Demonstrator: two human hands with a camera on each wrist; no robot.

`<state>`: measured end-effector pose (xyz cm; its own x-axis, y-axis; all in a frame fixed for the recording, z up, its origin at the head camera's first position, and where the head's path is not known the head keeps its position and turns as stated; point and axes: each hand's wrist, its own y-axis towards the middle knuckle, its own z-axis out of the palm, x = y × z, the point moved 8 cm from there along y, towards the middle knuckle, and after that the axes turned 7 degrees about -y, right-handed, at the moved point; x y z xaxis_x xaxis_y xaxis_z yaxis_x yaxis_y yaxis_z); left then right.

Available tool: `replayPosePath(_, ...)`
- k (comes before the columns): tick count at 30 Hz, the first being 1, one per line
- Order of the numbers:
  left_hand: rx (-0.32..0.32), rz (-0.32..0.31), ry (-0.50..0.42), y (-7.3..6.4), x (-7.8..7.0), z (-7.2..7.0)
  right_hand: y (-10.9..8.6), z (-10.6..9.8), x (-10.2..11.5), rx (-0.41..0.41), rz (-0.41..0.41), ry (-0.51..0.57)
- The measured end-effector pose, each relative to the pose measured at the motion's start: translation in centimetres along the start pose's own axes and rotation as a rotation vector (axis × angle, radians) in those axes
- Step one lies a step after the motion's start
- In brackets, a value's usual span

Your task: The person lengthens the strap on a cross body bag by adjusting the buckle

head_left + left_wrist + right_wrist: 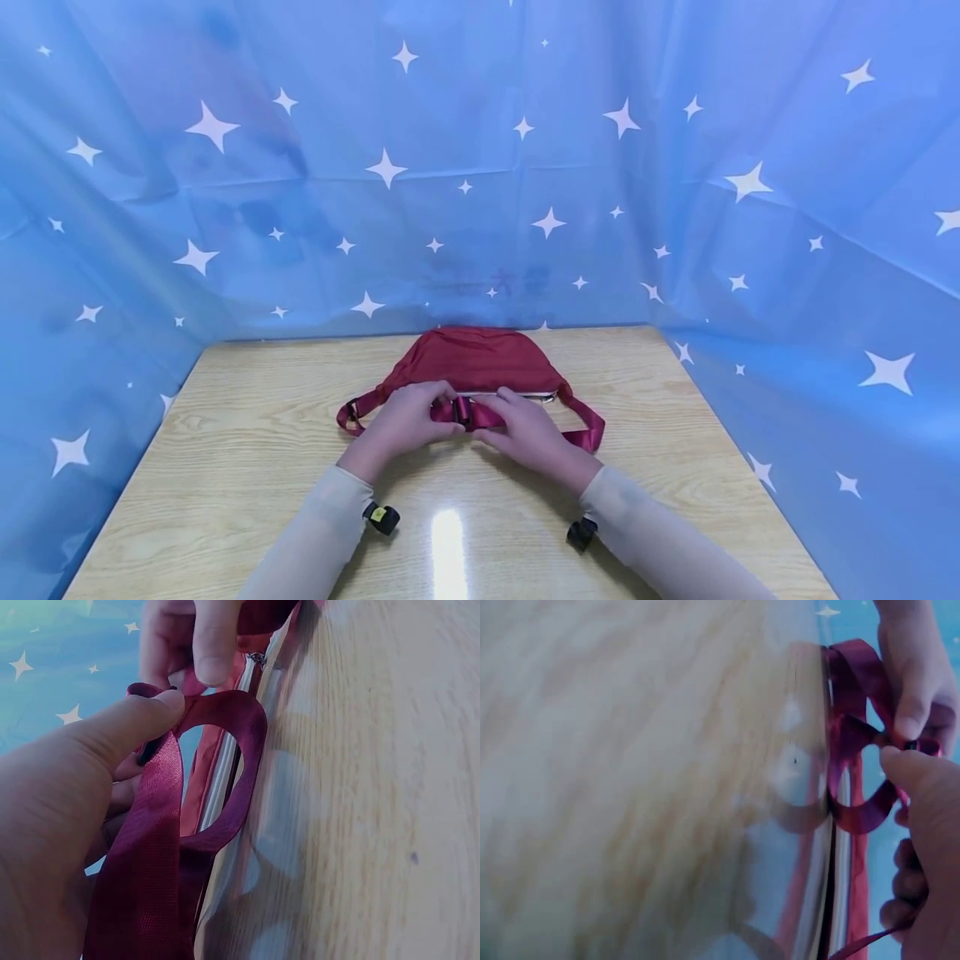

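Note:
A dark red waist bag (487,358) lies towards the back of the table, its zipper side facing me. In front of it my left hand (408,421) pinches the bag's strap (142,855) beside a black strap slider (461,411), thumb on the near side. My right hand (528,433) pinches the webbing just right of the slider, thumb and fingers close to the left hand's fingertips. Between the hands a strap loop (862,814) droops in the right wrist view. The fingers behind the strap are partly hidden.
The wooden table (247,450) spreads around the bag, with a bright reflection at the front. A blue star-patterned cloth (465,183) hangs behind and along both sides. Strap ends curve out left and right of the bag; a zipper pull (549,398) shows at its right.

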<state>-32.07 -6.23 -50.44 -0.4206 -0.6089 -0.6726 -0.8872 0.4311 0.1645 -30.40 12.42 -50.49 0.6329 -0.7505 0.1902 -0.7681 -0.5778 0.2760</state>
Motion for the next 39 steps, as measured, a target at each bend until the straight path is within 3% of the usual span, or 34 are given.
replayPosePath(5,0.008,0.016,0.007,-0.1,-0.2,0.0,0.1,-0.9,0.1,-0.042,-0.042,-0.01)
replayPosePath(20,0.014,0.035,0.037,-0.3,-0.5,-0.4,-0.8,-1.8,-2.6,0.042,-0.029,0.079)
replayPosePath(29,0.029,0.032,0.021,-0.4,-1.0,-0.1,-0.2,-0.2,-0.9,0.142,-0.064,0.149)
replayPosePath(39,0.056,0.044,0.0,-0.8,-1.6,0.2,0.3,-1.5,1.1,0.033,-0.073,0.183)
